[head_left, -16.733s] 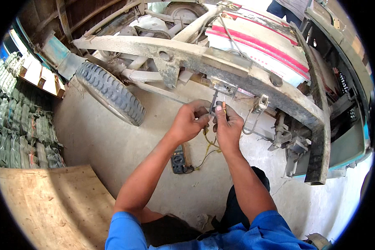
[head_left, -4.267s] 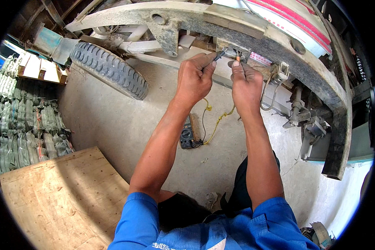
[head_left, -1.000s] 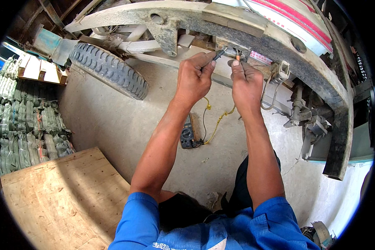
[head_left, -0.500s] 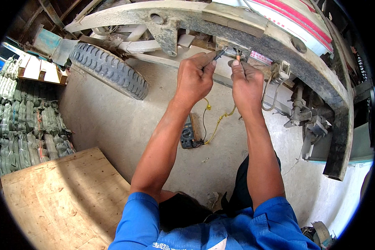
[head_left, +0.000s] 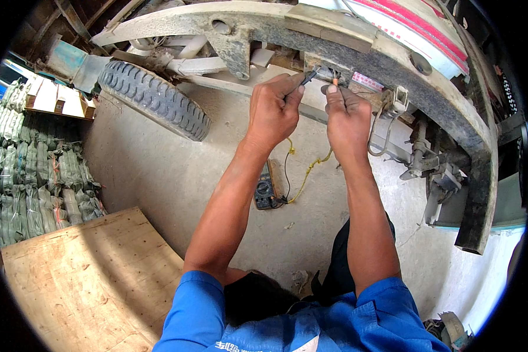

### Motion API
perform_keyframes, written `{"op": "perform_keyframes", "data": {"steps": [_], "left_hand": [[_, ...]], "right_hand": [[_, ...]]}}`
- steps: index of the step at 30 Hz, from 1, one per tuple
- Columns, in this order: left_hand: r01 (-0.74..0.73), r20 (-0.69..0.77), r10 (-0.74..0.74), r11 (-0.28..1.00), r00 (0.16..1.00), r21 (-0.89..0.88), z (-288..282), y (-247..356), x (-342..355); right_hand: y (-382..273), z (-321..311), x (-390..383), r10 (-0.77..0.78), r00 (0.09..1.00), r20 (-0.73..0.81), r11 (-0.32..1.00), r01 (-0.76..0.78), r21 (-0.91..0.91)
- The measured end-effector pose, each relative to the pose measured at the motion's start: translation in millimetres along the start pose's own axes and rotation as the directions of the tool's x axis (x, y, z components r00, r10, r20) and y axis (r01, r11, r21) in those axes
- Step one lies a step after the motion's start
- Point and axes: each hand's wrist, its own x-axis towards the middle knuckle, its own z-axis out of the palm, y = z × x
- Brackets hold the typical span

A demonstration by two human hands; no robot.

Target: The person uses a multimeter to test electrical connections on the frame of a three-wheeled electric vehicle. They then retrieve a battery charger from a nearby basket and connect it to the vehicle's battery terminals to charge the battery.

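Note:
My left hand (head_left: pixel 276 108) is closed on a dark probe (head_left: pixel 308 76), its metal tip at a small metal fitting (head_left: pixel 318 60) under the dirty frame beam (head_left: pixel 311 32). Beside it my right hand (head_left: pixel 347 120) pinches an orange-tipped probe (head_left: pixel 335 81) pointing up at the same fitting; whether either tip touches it, I cannot tell. A pink-and-white label strip (head_left: pixel 367 82) is just right of them. Below my hands a dark multimeter (head_left: pixel 264 190) lies on the floor, with black and yellow leads (head_left: pixel 308 176) running from it, partly hidden by my wrists.
A wheel with a treaded tyre (head_left: pixel 152 100) is at upper left. Green wrapped bundles (head_left: pixel 35 170) are stacked at left beside a plywood board (head_left: pixel 88 276). A cable loop (head_left: pixel 378 141) and rusty linkage (head_left: pixel 419 152) hang at right under the beam. Red-and-white panels (head_left: pixel 410 29) lie above.
Since the earliest frame both hands have moved higher, up to the fitting, and the view has shifted. Over the last few seconds they have stayed almost still with the probes.

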Motion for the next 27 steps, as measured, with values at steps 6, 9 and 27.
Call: {"op": "perform_keyframes", "data": {"steps": [6, 9, 27], "left_hand": [[-0.004, -0.006, 0.004, 1.000, 1.000, -0.016, 0.8, -5.5, 0.2], [-0.018, 0.008, 0.018, 1.000, 1.000, 0.019, 0.1, -2.2, 1.6], [0.008, 0.023, -0.009, 1.000, 1.000, 0.027, -0.2, -0.1, 1.9]], "right_hand": [[1.1, 0.9, -0.4, 0.004, 1.000, 0.003, 1.000, -0.004, 0.006], [1.4, -0.1, 1.1, -0.013, 1.000, 0.001, 1.000, 0.013, -0.025], [1.8, -0.1, 1.0, -0.022, 1.000, 0.003, 0.999, 0.022, -0.035]]}}
